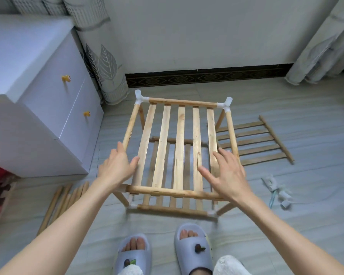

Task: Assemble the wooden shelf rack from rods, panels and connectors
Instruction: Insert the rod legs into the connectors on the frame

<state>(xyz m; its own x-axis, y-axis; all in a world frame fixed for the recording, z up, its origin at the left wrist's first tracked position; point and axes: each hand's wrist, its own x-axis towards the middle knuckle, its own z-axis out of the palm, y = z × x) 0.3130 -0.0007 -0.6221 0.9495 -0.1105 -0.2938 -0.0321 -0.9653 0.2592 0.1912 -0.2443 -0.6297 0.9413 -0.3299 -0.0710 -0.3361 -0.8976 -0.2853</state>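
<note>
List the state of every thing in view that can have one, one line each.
Two-tier wooden slatted rack: standing upright, partly built.
White plastic corner connectors: fitted on the far top corners, upper sockets empty.
Spare wooden slatted panel: flat on the floor, unattached.
Loose wooden rods: lying bundled on the floor.
White drawer cabinet: drawers closed.
Left hand: open, at the rack's left rod.
Right hand: open, over the top slats.

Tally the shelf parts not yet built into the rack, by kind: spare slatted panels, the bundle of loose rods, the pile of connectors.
Spare slatted panels: 1, flat on the floor right of the rack
Loose rod bundles: 1, on the floor at left; rods overlap, no exact count
Loose connector piles: 1, at right; pieces too blurred to count
Total: 3 groups
</note>
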